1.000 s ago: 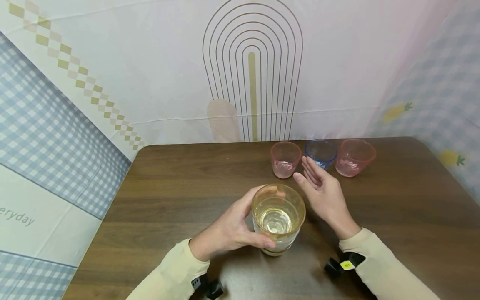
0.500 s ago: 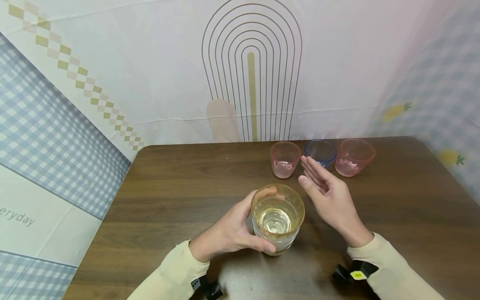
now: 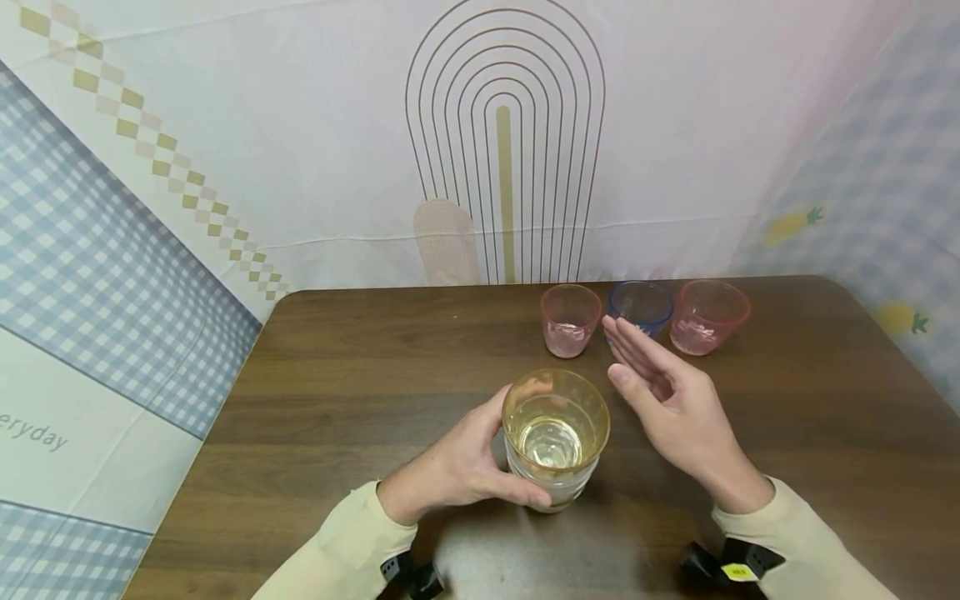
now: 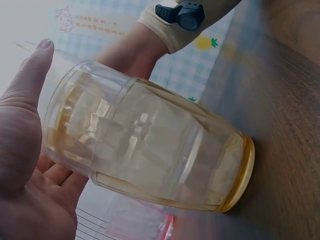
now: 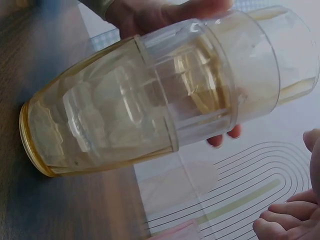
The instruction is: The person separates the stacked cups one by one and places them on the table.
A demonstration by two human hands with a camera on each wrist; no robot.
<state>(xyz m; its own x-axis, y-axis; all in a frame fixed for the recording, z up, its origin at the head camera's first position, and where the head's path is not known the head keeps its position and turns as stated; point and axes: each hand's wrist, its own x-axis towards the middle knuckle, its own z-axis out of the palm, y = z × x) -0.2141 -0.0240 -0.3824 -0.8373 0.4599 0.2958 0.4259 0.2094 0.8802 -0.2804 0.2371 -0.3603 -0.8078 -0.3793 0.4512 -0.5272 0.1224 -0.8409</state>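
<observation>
A stack of nested clear plastic cups (image 3: 553, 479) with amber tints stands upright on the wooden table, widest at the top. My left hand (image 3: 461, 467) holds it from the left, thumb on the near side and fingers behind, partly hidden. In the left wrist view, the lowest cup (image 4: 150, 145) has an amber base near the tabletop. Several rims show one above another on the stack (image 5: 115, 110) in the right wrist view. To its right, my right hand (image 3: 678, 412) hovers apart from it, fingers straight and together, holding nothing.
Behind the hands, near the far table edge, stand a pink cup (image 3: 570, 321), a blue-rimmed cup (image 3: 640, 300) and another pink cup (image 3: 708, 317). My right fingertips partly cover the blue-rimmed one. A patterned cloth (image 3: 337, 150) hangs behind the wooden table (image 3: 360, 358).
My right hand has drawn back to the right and slightly toward me, widening its gap from the stack. The left hand and the cups have stayed almost still.
</observation>
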